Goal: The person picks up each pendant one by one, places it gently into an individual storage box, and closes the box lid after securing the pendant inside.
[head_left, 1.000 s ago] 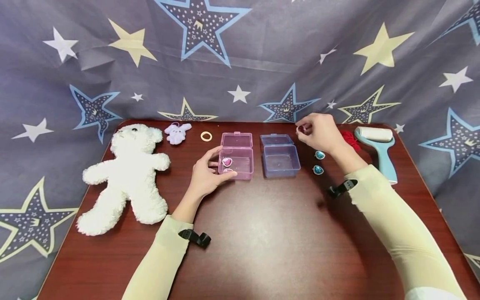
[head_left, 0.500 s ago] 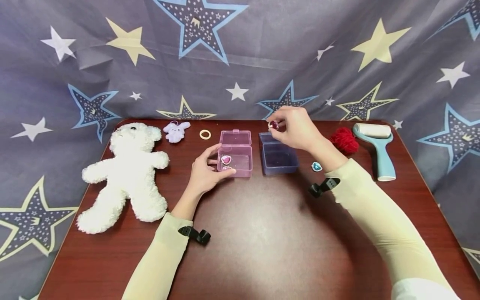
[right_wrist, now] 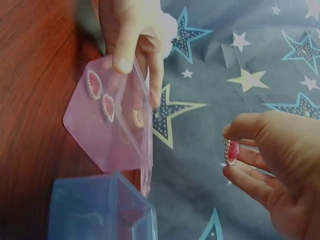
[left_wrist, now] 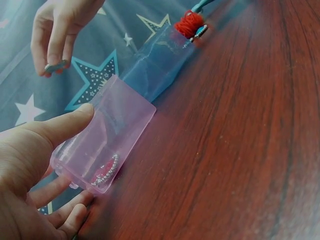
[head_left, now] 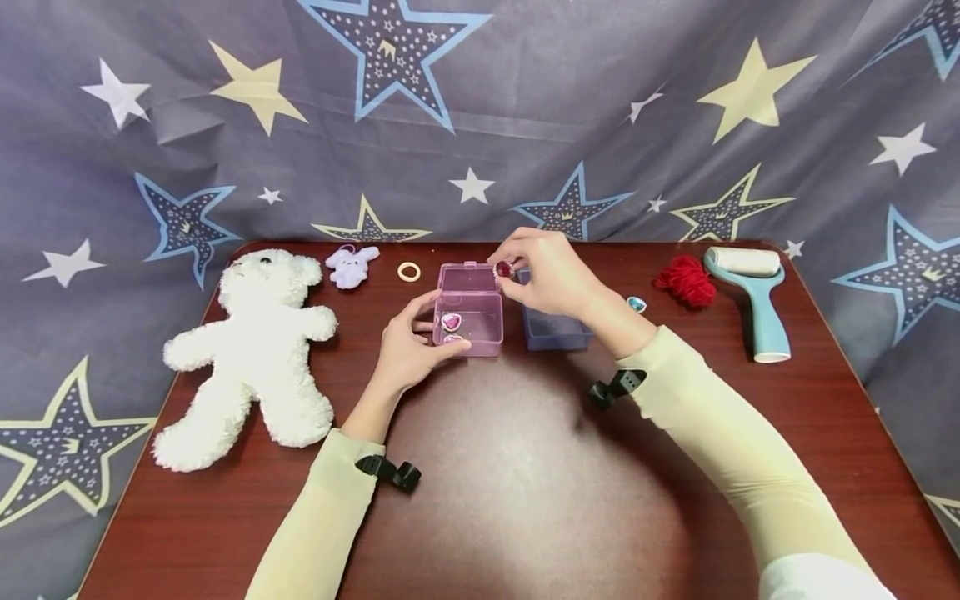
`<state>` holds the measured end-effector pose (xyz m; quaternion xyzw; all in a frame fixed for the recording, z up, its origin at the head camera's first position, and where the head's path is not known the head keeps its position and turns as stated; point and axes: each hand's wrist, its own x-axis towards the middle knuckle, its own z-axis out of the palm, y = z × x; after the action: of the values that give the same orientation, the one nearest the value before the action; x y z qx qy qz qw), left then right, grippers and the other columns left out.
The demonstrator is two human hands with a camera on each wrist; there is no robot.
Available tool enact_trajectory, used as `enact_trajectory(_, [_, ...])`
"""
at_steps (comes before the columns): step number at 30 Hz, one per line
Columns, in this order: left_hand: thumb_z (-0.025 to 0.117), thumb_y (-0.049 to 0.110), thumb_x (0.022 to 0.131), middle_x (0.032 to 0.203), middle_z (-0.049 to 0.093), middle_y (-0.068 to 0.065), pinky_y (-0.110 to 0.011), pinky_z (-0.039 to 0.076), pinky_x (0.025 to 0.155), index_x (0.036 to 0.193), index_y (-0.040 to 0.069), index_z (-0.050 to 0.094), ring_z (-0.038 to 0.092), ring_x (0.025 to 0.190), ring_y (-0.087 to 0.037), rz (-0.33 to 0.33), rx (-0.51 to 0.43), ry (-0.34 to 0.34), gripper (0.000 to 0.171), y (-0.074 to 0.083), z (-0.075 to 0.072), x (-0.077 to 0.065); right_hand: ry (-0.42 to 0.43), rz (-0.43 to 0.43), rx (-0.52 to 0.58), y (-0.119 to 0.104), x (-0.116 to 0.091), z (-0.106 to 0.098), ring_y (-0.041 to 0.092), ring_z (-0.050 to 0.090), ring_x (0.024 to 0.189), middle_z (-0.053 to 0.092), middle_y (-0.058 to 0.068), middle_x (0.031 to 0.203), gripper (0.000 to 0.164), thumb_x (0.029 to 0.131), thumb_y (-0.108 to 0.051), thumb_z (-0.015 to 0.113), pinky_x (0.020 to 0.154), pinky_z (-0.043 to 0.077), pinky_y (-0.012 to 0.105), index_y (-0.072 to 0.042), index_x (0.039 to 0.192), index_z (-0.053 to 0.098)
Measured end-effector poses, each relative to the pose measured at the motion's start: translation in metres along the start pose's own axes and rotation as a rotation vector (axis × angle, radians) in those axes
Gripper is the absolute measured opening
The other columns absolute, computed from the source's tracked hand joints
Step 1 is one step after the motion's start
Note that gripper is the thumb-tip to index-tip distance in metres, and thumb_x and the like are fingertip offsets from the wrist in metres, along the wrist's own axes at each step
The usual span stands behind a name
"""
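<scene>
My left hand (head_left: 405, 354) holds the left end of an open pink plastic box (head_left: 483, 343), thumb at the near wall and fingers around the side. Two pink heart-shaped gems (right_wrist: 94, 84) edged in silver beads lie inside it. Above the box's raised lid, my right hand (head_left: 553, 271) pinches a red gem (right_wrist: 232, 152) with a silver beaded edge between thumb and fingertips. Beside the pink box stands an open blue plastic box (head_left: 557, 335), partly covered by the right hand in the head view. A teal gem (head_left: 637, 304) shows on the table past the right wrist.
A white plush bear (head_left: 262, 350) lies at the left, with a small lilac plush toy (head_left: 351, 267) and a cream ring (head_left: 408, 272) near the back edge. Red yarn (head_left: 686, 281) and a lint roller (head_left: 761, 304) are at the back right. A star-patterned cloth (head_left: 480, 125) hangs behind.
My right hand has carried the red gem leftward from beyond the blue box, across it, to above the pink box's lid. The left hand has stayed on the pink box.
</scene>
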<state>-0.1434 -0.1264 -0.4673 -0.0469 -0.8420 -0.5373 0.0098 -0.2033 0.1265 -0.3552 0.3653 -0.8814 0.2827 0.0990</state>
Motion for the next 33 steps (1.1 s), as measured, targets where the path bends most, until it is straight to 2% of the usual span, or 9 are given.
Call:
enact_trajectory(3, [0.1, 0.022, 0.073, 0.147, 0.066, -0.012, -0.033, 0.06, 0.083, 0.153, 0.014, 0.056, 0.073, 0.105, -0.033, -0.002, 0.002, 0.001, 0.092, 0.0, -0.001, -0.001, -0.028, -0.014, 0.004, -0.005, 0.003, 0.005, 0.021, 0.074, 0.084, 0.078, 0.009, 0.106, 0.02, 0.09, -0.011, 0.077, 0.076, 0.061, 0.034, -0.006, 0.109, 0.082])
enact_trajectory(16, [0.1, 0.023, 0.075, 0.147, 0.066, -0.013, -0.034, 0.06, 0.084, 0.154, 0.015, 0.055, 0.073, 0.106, -0.032, -0.002, 0.013, -0.002, 0.091, -0.002, -0.002, -0.002, -0.113, -0.061, 0.015, -0.009, 0.01, 0.026, 0.017, 0.069, 0.075, 0.077, 0.009, 0.101, 0.021, 0.09, -0.012, 0.078, 0.071, 0.057, 0.029, -0.005, 0.109, 0.081])
enact_trajectory(24, [0.099, 0.023, 0.075, 0.147, 0.066, -0.013, -0.041, 0.062, 0.087, 0.153, 0.016, 0.056, 0.074, 0.107, -0.033, -0.001, 0.008, -0.005, 0.09, -0.002, -0.001, -0.002, -0.151, -0.07, 0.024, -0.003, 0.006, 0.041, 0.018, 0.069, 0.076, 0.076, 0.008, 0.096, 0.02, 0.088, -0.011, 0.081, 0.072, 0.058, 0.03, -0.004, 0.107, 0.082])
enact_trajectory(33, [0.099, 0.023, 0.075, 0.147, 0.066, -0.011, -0.039, 0.062, 0.085, 0.153, 0.018, 0.056, 0.074, 0.106, -0.032, -0.003, 0.007, 0.0, 0.09, -0.002, 0.0, -0.001, -0.225, -0.051, 0.024, -0.002, 0.003, 0.053, 0.019, 0.074, 0.083, 0.077, 0.01, 0.102, 0.021, 0.089, -0.01, 0.079, 0.078, 0.061, 0.03, -0.002, 0.108, 0.08])
